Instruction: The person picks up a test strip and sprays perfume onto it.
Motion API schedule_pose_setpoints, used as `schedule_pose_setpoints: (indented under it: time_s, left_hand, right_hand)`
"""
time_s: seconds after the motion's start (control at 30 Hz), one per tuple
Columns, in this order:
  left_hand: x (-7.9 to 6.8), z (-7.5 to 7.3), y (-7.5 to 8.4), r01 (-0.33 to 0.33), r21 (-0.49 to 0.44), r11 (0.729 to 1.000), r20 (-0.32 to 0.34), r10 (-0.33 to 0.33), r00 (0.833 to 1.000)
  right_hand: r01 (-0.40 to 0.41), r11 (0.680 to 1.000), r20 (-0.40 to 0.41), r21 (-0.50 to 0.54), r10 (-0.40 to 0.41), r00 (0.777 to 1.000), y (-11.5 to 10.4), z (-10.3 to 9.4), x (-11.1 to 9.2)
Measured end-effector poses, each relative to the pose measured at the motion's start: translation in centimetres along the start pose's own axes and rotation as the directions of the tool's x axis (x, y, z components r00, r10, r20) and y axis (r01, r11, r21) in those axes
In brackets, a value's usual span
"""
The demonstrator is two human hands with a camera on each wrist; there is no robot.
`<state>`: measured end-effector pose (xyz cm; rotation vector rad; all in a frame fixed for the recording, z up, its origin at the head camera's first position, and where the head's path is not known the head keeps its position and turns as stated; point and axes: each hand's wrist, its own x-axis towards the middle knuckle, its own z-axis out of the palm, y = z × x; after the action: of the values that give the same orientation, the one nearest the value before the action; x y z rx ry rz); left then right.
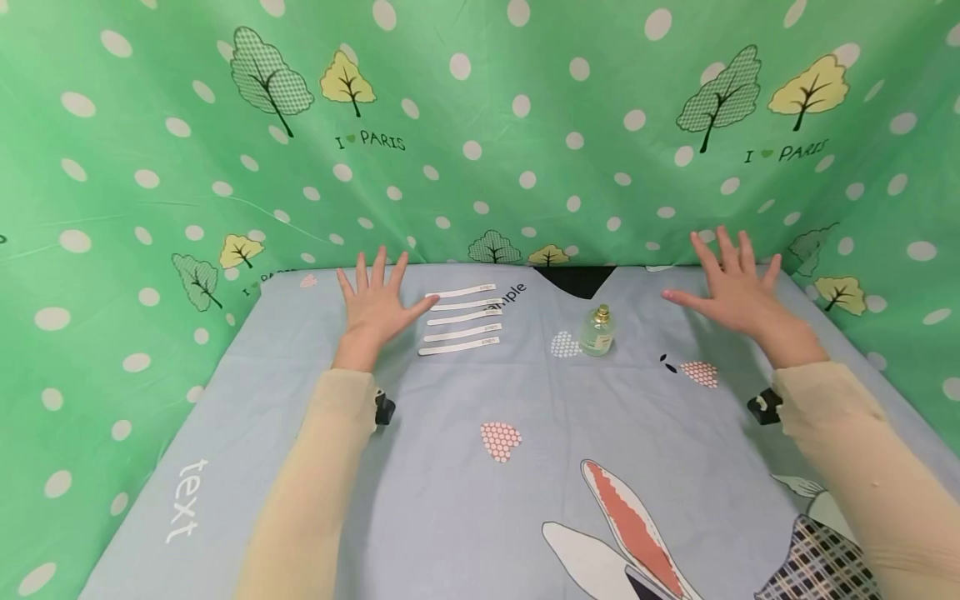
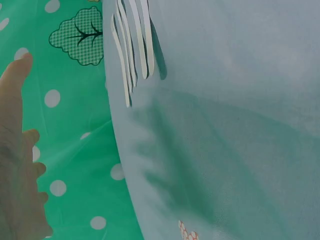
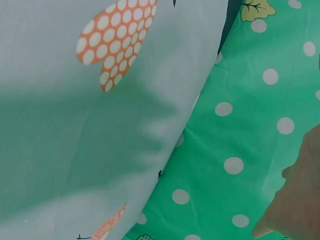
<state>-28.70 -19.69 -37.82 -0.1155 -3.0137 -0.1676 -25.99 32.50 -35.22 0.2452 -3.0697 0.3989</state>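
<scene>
Several white paper strips (image 1: 461, 320) lie in a row on the cloth, left of the middle; their ends also show in the left wrist view. A small glass bottle of pale green liquid with a gold top, like a perfume bottle (image 1: 597, 333), stands upright to their right. My left hand (image 1: 375, 308) is spread with straight fingers just left of the strips, its thumb tip overlapping the top strip's end in the head view. Over to the right of the bottle, my right hand (image 1: 738, 292) is spread too and holds nothing. Both hands appear raised, casting shadows on the cloth.
A grey-blue printed cloth (image 1: 450, 500) covers the table, with hearts and a rabbit drawn on it. Green dotted curtains (image 1: 480, 125) hang behind and at both sides. Dark wrist devices sit under each sleeve.
</scene>
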Motion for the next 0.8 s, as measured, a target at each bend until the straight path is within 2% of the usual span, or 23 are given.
schedule_pose_setpoints:
  time_s: [0.37,0.8]
  left_hand:
    - [-0.3,0.3,0.0,0.002,-0.018,1.0,-0.003,-0.002,1.0]
    - [-0.8,0.9,0.0,-0.003,-0.053,0.999,0.015,0.003,1.0]
  right_hand:
    - [0.029,1.0,-0.038,-0.004,-0.03,0.999,0.3,1.0,0.3]
    - [0.075,0.997,-0.015,0.016,-0.074,0.997,-0.4,2.0,0.2]
